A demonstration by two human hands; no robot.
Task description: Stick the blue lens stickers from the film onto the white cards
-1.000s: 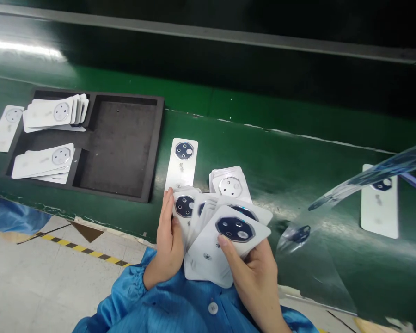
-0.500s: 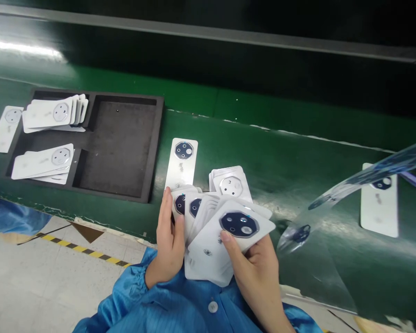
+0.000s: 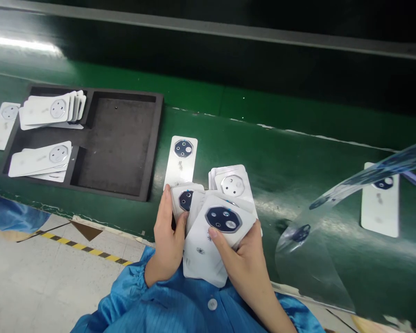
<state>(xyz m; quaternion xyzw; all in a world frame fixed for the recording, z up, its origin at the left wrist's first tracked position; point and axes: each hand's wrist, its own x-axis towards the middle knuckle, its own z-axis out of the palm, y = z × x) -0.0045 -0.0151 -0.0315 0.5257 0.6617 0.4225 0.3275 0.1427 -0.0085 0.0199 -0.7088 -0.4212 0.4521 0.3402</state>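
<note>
A fanned stack of white phone back covers [image 3: 203,261], each with a dark octagonal camera area, is in my right hand [image 3: 244,259]. My right thumb presses on the top cover, and the other fingers are mostly hidden underneath. At the left side of the bundle, my left hand [image 3: 168,245] is closed on another phone back cover [image 3: 180,189], its fingers along the outer edge and its thumb on the inner side. Just beyond lies a single back cover [image 3: 180,164]. A small pile of face-down covers [image 3: 234,182] sits behind the stack, partly overlapped by it.
On the green bench [image 3: 280,162], a black tray [image 3: 150,152] at left holds two groups of covers [image 3: 46,108]. One cover [image 3: 3,125] leans at its left edge. Clear plastic film [image 3: 319,259] curls at right, near a single cover [image 3: 379,208].
My right hand has moved left, bringing its stack closer to my left hand. The fan has narrowed and hides more of the covers between the hands. My left hand has barely moved.
</note>
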